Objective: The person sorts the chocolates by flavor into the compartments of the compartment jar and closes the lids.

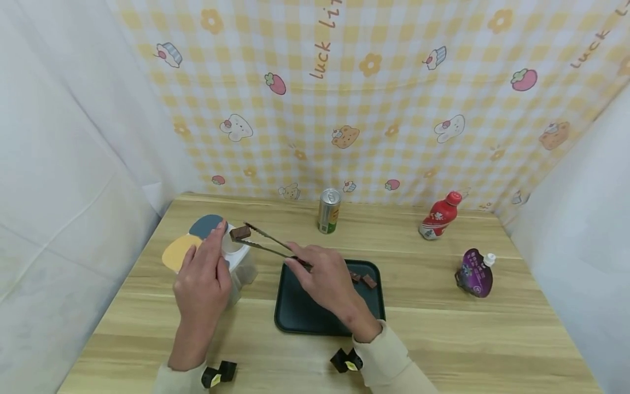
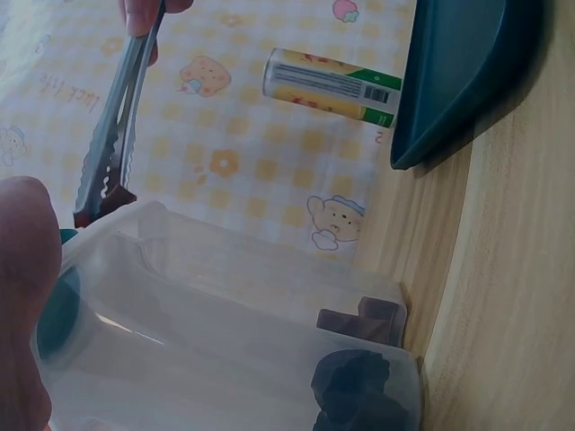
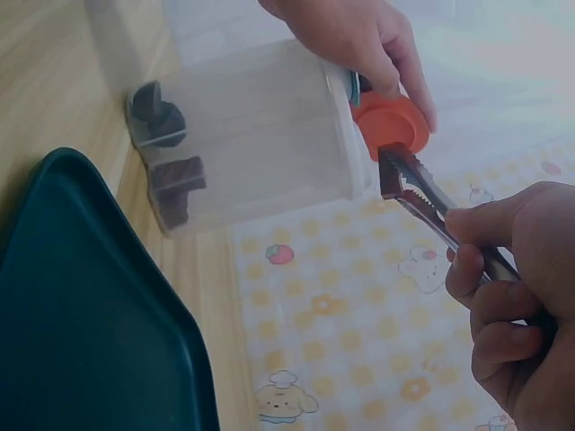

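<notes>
My right hand [image 1: 325, 276] grips metal tongs [image 1: 266, 249], which pinch a brown chocolate-like block [image 1: 240, 233] at the opening of a clear plastic container [image 1: 241, 276]. My left hand [image 1: 204, 273] lies over the container's top with its fingers extended. In the right wrist view its fingers touch a raised orange lid [image 3: 391, 121]. A blue lid [image 1: 204, 224] and a yellow lid [image 1: 179, 253] show beside that hand. Inside the container, brown blocks [image 2: 382, 314] sit in one compartment and dark rounded pieces [image 2: 355, 386] in another.
A dark tray [image 1: 300, 306] holds a few brown blocks [image 1: 369, 281], partly hidden by my right hand. A drink can [image 1: 329, 210] stands behind it. Farther right are a red bottle [image 1: 439, 216] and a purple spouted pouch [image 1: 476, 273]. A patterned curtain [image 1: 305, 109] hangs behind the table.
</notes>
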A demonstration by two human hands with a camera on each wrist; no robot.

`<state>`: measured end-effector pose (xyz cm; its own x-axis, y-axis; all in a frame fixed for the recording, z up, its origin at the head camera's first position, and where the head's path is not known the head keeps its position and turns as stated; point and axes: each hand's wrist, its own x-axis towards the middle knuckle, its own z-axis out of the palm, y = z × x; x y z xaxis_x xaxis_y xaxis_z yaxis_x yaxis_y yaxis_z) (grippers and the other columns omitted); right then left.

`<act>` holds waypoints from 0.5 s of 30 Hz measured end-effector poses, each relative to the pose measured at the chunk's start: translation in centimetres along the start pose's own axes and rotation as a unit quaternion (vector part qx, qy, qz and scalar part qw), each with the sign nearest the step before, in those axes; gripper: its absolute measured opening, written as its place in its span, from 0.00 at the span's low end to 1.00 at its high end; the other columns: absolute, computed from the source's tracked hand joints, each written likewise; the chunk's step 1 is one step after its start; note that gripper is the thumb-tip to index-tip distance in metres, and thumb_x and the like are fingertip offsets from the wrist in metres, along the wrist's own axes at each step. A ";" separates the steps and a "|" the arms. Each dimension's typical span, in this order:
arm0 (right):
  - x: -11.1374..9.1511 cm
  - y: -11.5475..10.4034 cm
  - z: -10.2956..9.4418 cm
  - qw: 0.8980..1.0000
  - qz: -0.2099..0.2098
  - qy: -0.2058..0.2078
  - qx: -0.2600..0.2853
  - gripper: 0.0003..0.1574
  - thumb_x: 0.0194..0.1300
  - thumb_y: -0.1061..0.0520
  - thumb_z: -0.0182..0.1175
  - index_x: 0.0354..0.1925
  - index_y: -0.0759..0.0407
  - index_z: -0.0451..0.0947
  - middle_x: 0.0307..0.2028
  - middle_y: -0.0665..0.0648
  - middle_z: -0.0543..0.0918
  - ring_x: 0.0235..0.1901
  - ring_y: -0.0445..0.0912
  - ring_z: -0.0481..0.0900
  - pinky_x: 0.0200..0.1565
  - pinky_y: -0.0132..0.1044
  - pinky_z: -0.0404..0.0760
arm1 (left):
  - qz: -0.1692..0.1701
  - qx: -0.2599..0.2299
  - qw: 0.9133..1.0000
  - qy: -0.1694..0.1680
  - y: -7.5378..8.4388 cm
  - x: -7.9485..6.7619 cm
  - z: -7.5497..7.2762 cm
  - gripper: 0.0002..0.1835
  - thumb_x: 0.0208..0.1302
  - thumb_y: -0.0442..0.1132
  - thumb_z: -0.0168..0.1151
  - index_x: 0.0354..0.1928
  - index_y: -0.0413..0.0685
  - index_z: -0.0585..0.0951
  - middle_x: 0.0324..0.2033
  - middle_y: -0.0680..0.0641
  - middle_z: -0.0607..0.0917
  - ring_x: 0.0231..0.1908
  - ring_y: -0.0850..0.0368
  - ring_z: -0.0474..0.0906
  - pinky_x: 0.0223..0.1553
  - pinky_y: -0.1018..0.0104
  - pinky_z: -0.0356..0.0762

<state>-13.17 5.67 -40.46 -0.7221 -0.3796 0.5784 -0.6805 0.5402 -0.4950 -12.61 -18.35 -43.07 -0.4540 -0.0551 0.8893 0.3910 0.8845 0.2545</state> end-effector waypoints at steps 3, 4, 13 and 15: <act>0.2 -0.2 0.3 1.000 0.000 -0.011 -0.002 0.21 0.70 0.55 0.68 0.59 0.58 0.85 0.32 0.49 0.88 0.20 0.34 0.71 0.23 0.26 0.71 | 0.002 0.002 1.000 0.008 0.0 0.0 0.1 0.24 0.72 0.36 0.46 0.65 0.46 0.82 0.56 0.49 0.86 0.46 0.43 0.88 0.48 0.33 0.79; 0.2 -0.3 0.4 1.000 0.001 -0.015 -0.003 0.21 0.70 0.55 0.68 0.60 0.57 0.85 0.30 0.48 0.87 0.20 0.34 0.70 0.23 0.26 0.70 | 0.003 0.002 1.000 0.010 -0.1 0.0 0.1 0.24 0.72 0.36 0.46 0.65 0.46 0.82 0.56 0.49 0.86 0.46 0.44 0.88 0.48 0.33 0.79; 0.1 -0.5 0.9 0.999 0.021 -0.044 -0.012 0.22 0.71 0.52 0.67 0.61 0.56 0.84 0.28 0.47 0.84 0.20 0.34 0.67 0.22 0.27 0.67 | 0.006 0.010 1.000 0.016 -0.1 0.0 0.1 0.25 0.71 0.36 0.45 0.66 0.46 0.82 0.56 0.47 0.86 0.44 0.42 0.88 0.46 0.33 0.80; 0.1 -0.5 0.9 0.998 0.024 -0.049 -0.010 0.22 0.72 0.52 0.66 0.61 0.56 0.84 0.27 0.47 0.83 0.19 0.34 0.66 0.22 0.27 0.66 | 0.007 0.011 1.000 0.017 -0.1 0.0 0.1 0.26 0.71 0.36 0.45 0.66 0.46 0.82 0.56 0.47 0.86 0.44 0.42 0.88 0.46 0.33 0.80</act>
<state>-13.02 4.72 -40.78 -0.7634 -0.4243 0.4870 -0.6427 0.5745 -0.5068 -12.72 -18.36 -43.10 -0.4207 -0.0575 0.9054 0.3791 0.8955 0.2330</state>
